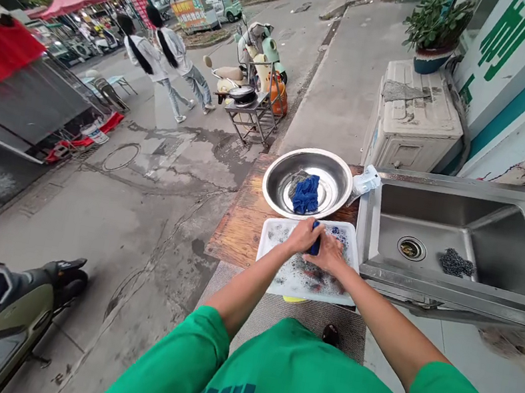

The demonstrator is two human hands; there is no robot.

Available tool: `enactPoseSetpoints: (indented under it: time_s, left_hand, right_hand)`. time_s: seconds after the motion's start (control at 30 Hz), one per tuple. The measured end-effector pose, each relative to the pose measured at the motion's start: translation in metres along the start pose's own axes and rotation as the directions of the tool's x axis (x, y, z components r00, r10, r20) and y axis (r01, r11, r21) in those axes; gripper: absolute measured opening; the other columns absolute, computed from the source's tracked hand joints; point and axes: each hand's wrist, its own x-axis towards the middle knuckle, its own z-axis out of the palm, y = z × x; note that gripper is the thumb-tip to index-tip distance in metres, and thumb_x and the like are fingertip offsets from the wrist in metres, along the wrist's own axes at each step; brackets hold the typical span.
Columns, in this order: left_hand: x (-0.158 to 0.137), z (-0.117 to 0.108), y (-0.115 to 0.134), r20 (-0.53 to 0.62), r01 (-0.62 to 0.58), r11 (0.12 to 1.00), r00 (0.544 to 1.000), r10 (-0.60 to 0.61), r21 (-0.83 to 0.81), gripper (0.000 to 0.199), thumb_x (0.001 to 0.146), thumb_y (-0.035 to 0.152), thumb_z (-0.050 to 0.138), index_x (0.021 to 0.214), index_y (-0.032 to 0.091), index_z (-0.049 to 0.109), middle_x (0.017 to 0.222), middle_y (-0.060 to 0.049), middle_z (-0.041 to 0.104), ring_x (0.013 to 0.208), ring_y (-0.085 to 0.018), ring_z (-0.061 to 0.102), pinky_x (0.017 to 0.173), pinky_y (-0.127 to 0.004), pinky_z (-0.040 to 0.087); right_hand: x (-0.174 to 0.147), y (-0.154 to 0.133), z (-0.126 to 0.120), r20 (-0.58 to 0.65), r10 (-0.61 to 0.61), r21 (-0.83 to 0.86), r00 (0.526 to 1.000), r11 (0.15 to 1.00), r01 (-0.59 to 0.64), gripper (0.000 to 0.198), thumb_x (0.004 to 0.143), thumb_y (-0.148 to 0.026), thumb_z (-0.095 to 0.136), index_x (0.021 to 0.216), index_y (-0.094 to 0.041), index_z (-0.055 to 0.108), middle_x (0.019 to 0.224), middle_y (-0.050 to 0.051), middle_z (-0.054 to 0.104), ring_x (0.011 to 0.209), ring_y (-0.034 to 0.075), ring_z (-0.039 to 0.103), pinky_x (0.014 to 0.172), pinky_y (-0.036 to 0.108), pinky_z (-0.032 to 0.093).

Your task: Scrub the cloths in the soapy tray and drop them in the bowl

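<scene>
Scrubbing at a street-side wash stand: items logged, largest first

- Logged steel sink (490, 230) at far right, with a dark scouring pad (457, 262) lying just beside the drain.
- Logged wooden table (236, 232) butted against the sink's left wall, bearing the two vessels below.
- Entered steel bowl (274, 188) at the table's far end, with a blue cloth (307, 194) bunched inside on something grey.
- Entered white tray (276, 233) at the near edge, touching the bowl's rim, its floor speckled with suds and reddish smears.
- Found clear plastic bag (366, 179) crumpled between bowl and sink.
- Recorded left hand (303, 236) over the middle of the tray, fingers curled shut around a small blue item (315, 246).
- Recorded right hand (331, 253) pressed against the left, fingers folded onto the same item.
- Could not tell the item's kind, since only a dark-blue sliver showed between the two hands, low against the tray floor.

Judged step in hand: rubbing the soapy tray bottom, both hands bearing down. Judged the next move to call for a firm grip, strokes carried out to the soiled corners, and the tray kept from sliding off the table edge.
</scene>
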Motion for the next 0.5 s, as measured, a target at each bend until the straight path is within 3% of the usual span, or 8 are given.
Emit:
enactPoseSetpoints:
  time_s: [0.1,0.2,0.27,0.37,0.43,0.5]
  left_hand:
    - [-0.008,-0.038,0.040,-0.081,-0.073,0.989,0.995,0.062,-0.131,0.030,0.097,0.040,0.054,0.077,0.019,0.058,0.075,-0.004,0.061,0.075,-0.019,0.059,0.085,-0.037,0.053]
    - [-0.020,-0.078,0.069,-0.164,-0.148,0.902,0.983,0.087,-0.405,0.032,0.100,0.047,0.048,0.090,0.019,0.060,0.082,-0.003,0.066,0.078,-0.018,0.064,0.078,-0.032,0.056]
    - [-0.026,-0.099,0.074,-0.232,-0.179,0.829,0.971,0.062,-0.529,0.032,0.099,0.052,0.049,0.096,0.021,0.056,0.084,-0.002,0.068,0.080,-0.018,0.067,0.075,-0.031,0.057]
    - [-0.030,-0.110,0.056,-0.275,-0.131,0.809,0.961,-0.039,-0.572,0.030,0.096,0.051,0.057,0.094,0.022,0.053,0.082,-0.001,0.067,0.076,-0.016,0.067,0.071,-0.029,0.058]
    - [-0.029,-0.099,0.033,-0.236,-0.028,0.821,0.963,-0.131,-0.570,0.025,0.094,0.045,0.061,0.091,0.021,0.053,0.079,-0.001,0.066,0.070,-0.015,0.065,0.067,-0.028,0.058]
    - [-0.027,-0.079,0.008,-0.185,0.079,0.836,0.960,-0.210,-0.542,0.018,0.092,0.036,0.064,0.088,0.021,0.055,0.079,-0.002,0.064,0.069,-0.016,0.064,0.068,-0.031,0.059]
  right_hand:
    - [0.002,-0.001,0.005,-0.099,0.052,0.215,0.994,0.976,-0.029,0.076,0.079,-0.038,0.070,0.146,-0.014,0.043,0.127,0.015,0.064,0.120,0.030,0.058,0.108,0.046,0.038]
    - [-0.002,0.010,0.006,-0.059,0.194,0.401,0.979,0.903,-0.155,0.044,0.083,-0.033,0.060,0.121,-0.013,0.062,0.106,0.011,0.072,0.103,0.027,0.065,0.099,0.042,0.046]
    - [-0.005,0.020,-0.003,-0.048,0.245,0.543,0.968,0.820,-0.180,0.032,0.083,-0.029,0.053,0.108,-0.014,0.067,0.099,0.009,0.072,0.097,0.024,0.065,0.092,0.039,0.050]
    - [-0.003,0.031,-0.030,-0.104,0.261,0.685,0.960,0.719,-0.121,0.030,0.083,-0.027,0.046,0.100,-0.015,0.068,0.095,0.008,0.072,0.090,0.022,0.065,0.084,0.034,0.052]
    - [0.003,0.031,-0.050,-0.119,0.283,0.658,0.952,0.740,-0.138,0.030,0.085,-0.030,0.043,0.093,-0.015,0.068,0.087,0.006,0.071,0.083,0.021,0.063,0.076,0.031,0.051]
    - [0.009,0.028,-0.062,-0.109,0.316,0.531,0.942,0.820,-0.214,0.030,0.087,-0.032,0.042,0.089,-0.016,0.067,0.082,0.006,0.069,0.079,0.021,0.062,0.071,0.029,0.050]
